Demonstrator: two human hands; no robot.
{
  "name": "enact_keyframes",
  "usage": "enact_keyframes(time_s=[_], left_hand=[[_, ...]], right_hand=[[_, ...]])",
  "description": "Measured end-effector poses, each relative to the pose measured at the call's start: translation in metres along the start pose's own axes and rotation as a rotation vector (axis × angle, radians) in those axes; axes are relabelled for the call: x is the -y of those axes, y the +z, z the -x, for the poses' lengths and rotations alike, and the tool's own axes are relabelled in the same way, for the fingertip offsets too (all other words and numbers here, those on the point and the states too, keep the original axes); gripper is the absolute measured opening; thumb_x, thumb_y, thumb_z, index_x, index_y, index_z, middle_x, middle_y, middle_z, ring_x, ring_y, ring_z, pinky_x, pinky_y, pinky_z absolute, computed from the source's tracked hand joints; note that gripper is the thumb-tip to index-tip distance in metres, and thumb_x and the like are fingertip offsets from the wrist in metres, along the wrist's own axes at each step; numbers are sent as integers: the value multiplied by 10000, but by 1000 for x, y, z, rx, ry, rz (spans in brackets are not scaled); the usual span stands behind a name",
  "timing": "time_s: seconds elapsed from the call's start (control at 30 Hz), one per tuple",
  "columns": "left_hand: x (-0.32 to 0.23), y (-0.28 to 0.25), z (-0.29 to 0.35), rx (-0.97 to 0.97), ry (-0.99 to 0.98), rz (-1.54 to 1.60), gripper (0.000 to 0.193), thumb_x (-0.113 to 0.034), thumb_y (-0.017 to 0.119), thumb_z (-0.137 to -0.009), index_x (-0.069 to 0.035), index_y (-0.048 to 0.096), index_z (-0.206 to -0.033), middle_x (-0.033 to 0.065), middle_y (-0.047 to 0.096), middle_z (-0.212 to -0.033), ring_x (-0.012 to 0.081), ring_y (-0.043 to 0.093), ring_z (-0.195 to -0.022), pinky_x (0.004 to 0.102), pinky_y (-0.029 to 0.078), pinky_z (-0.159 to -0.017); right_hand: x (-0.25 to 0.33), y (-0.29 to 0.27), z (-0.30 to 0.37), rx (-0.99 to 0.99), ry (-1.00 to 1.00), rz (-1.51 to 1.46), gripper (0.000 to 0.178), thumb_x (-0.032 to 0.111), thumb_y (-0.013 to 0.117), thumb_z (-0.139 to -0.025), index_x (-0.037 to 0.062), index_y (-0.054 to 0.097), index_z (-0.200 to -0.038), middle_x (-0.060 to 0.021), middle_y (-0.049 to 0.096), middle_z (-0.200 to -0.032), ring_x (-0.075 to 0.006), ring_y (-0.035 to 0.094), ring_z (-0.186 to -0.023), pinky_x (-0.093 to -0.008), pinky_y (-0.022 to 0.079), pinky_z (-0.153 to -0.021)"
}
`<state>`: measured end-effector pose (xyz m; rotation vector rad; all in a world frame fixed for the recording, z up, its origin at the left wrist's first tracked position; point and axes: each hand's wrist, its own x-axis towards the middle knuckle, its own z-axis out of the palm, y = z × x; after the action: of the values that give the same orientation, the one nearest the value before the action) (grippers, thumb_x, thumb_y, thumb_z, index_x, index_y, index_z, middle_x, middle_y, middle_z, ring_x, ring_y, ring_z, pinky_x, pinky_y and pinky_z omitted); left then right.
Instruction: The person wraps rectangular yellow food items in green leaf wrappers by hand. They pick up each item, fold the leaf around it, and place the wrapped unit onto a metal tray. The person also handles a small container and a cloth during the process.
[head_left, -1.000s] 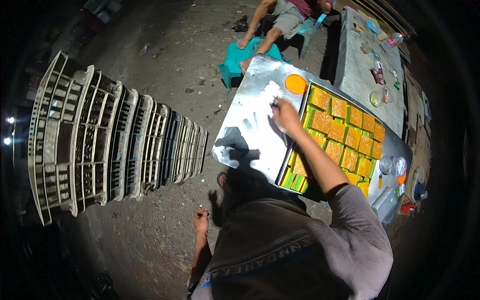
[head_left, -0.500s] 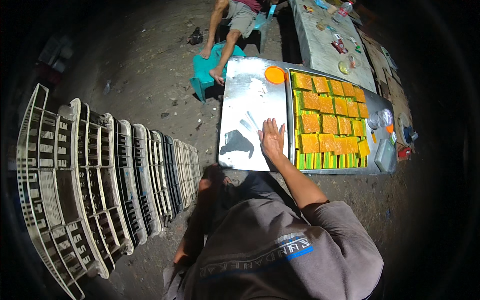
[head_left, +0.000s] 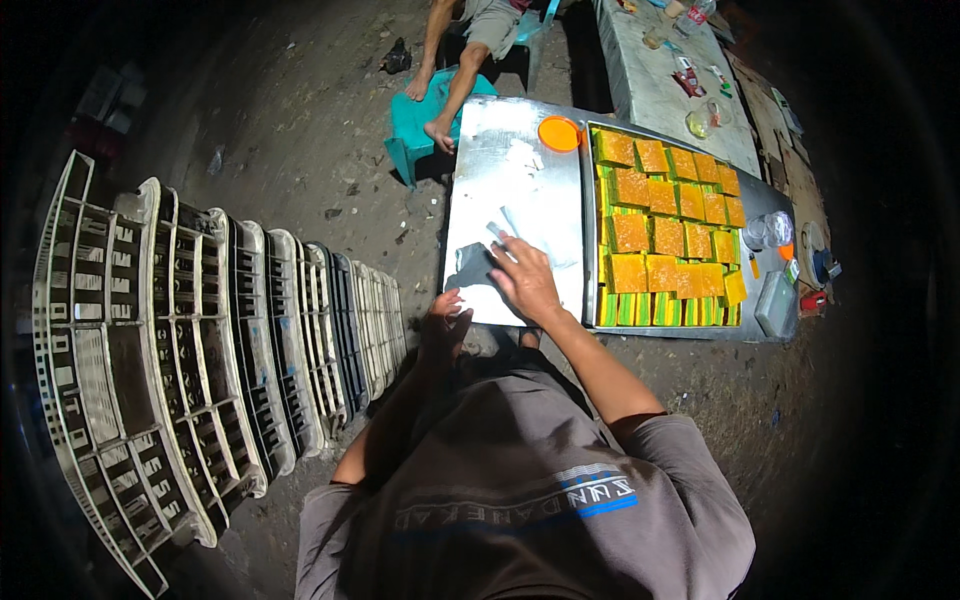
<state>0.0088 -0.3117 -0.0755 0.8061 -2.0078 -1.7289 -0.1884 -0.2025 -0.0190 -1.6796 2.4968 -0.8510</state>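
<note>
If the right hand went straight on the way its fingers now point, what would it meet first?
Probably the pale grey strip on the metal tabletop, just ahead of the right hand. Depth is unclear here, so the two may already be touching.

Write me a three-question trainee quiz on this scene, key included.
1. True or false: the round orange lid lies left of the rectangular metal tray holding orange-topped, green-and-yellow square pieces.
2. What stands at the picture's left?
A) a blue barrel
B) a row of pale slatted plastic crates
C) a red bicycle
3. Fill in: the person's hand nearer the tray is the ____ one.

Key: 1. True. 2. B. 3. Right.
</note>
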Motion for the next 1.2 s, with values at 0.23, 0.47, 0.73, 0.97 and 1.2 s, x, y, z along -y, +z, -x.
enact_keyframes(time_s=[0.23, 0.47, 0.73, 0.97, 1.2], left_hand=[[-11, 25, -33, -273, 67, -346, 458, -230, 618, -959, -49, 552, -1375, 147, 570, -1204, 234, 611, -956, 390, 525, -849], [-70, 47, -49, -282, -190, 549, 456, -319, 446, -1053, -17, 526, -1384, 86, 609, -1208, 170, 587, -1030, 316, 499, -860], [-76, 21, -72, -433, -257, 583, 312, -246, 485, -1063, 10, 575, -1215, 113, 662, -1046, 154, 633, -869, 258, 544, -780], [-100, 48, -59, -320, 342, 14, 377, -206, 436, -1059, -28, 533, -1377, 144, 516, -1293, 235, 495, -1206, 356, 330, -1111], [-123, 30, -53, -308, 325, -122, 332, -174, 488, -1037, -21, 607, -1307, 138, 515, -1149, 240, 517, -1099, 348, 404, -1008]], right_hand=[[-3, 35, -15, 30, -56, -130, 195, 203, 675, -907, 25, 709, -979, -140, 725, -902, -291, 686, -885, -370, 539, -743], [27, 21, -12, 154, 533, -1075, 346, 259, 650, -979, 16, 668, -1224, -115, 705, -1024, -205, 670, -837, -359, 531, -685], [69, -65, -1, 416, 444, -1402, 410, 98, 540, -1009, -24, 500, -1398, -51, 580, -1280, -118, 589, -1049, -286, 481, -927], [75, -59, -60, -12, 608, -1620, 819, 653, 295, -1020, 86, 178, -1599, -157, 213, -1633, -238, 211, -1501, -397, 189, -1216], [89, -74, -23, 282, 740, -1915, 951, 740, 233, -976, 42, 76, -1601, -173, 83, -1666, -284, 109, -1537, -399, 68, -1242]])
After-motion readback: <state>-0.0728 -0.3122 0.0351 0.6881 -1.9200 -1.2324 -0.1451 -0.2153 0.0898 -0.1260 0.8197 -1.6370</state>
